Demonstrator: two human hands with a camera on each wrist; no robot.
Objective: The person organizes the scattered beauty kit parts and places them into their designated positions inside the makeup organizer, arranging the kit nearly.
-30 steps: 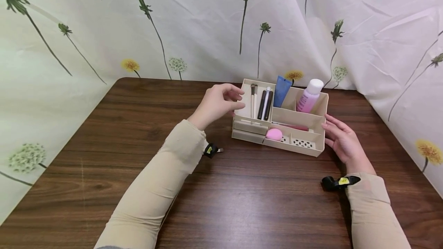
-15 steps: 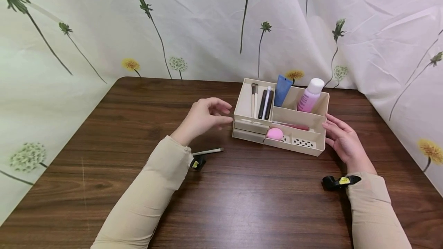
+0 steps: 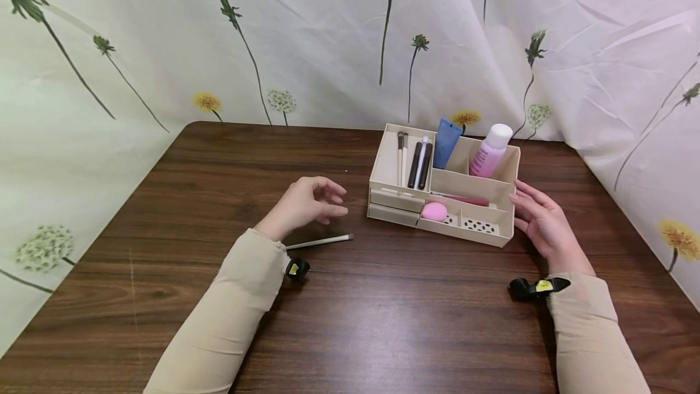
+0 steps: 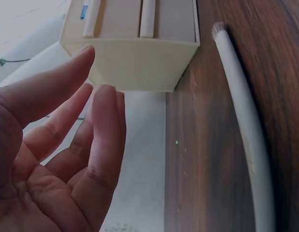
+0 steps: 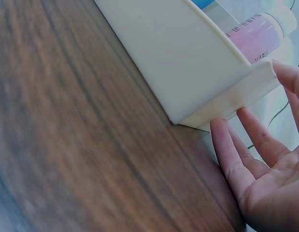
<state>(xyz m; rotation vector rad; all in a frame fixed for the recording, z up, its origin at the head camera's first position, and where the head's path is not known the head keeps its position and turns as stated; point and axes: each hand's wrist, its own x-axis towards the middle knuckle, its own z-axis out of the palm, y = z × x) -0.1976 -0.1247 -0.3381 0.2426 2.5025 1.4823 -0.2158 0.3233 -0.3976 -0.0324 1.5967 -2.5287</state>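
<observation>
My left hand (image 3: 306, 204) hovers over the table with its fingers loosely bent and nothing in them, left of a beige desk organizer (image 3: 396, 214). A pale makeup brush (image 3: 325, 241) lies on the wood beside that hand; the left wrist view shows the brush (image 4: 244, 113) with its bristles toward the organizer. At the organizer's right end, my right hand (image 3: 544, 230) touches the side wall with its fingertips (image 5: 218, 126). The organizer holds two thin brushes (image 3: 401, 157), dark pens (image 3: 414, 166), a blue tube (image 3: 446, 143), a pink bottle (image 3: 488, 154) and a pink makeup sponge (image 3: 434, 211).
A slim red-handled item (image 3: 470, 200) lies in the organizer's middle slot. The dark wooden table (image 3: 383, 321) reaches back to a white dandelion-print cloth (image 3: 328, 35). Black camera straps (image 3: 297, 269) sit at both wrists.
My left hand has drawn back from the organizer's left compartment, moving left and toward me. More of the brush on the table shows now. My right hand stays against the organizer.
</observation>
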